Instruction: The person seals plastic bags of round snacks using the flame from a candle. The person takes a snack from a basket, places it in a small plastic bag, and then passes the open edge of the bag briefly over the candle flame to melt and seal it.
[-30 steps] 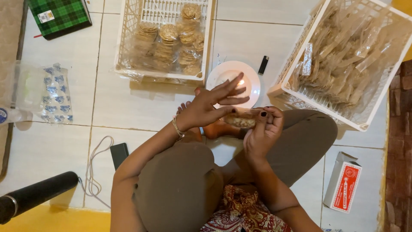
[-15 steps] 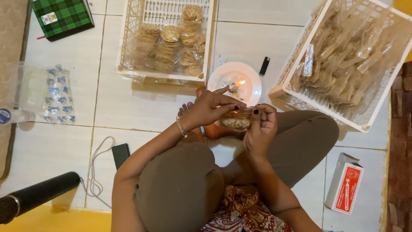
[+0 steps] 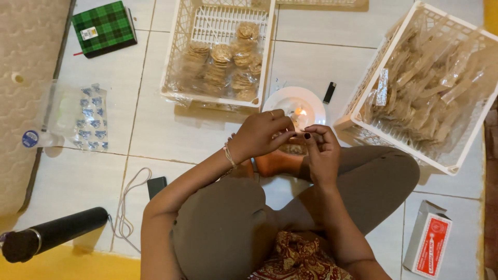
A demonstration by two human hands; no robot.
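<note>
1. Pale tiled floor (image 3: 155, 135), seen from above; seated cross-legged on it, knees in grey-brown cloth.
2. Left hand (image 3: 259, 134) and right hand (image 3: 320, 150) brought together near the centre, fingertips pinched on the top edge of a small clear packet of round crackers (image 3: 293, 149); packet mostly hidden behind the fingers, held just beside a candle flame (image 3: 300, 111).
3. Candle standing on a white plate (image 3: 282, 101), just beyond the hands; black lighter (image 3: 329, 92) to its right.
4. Far centre: white basket (image 3: 174, 62) holding stacked cracker packets (image 3: 223, 65), only part full, apparently the finished lot.
5. Right: larger white basket (image 3: 358, 122) heaped with clear-wrapped packets (image 3: 430, 88), seemingly much left to do.
</note>
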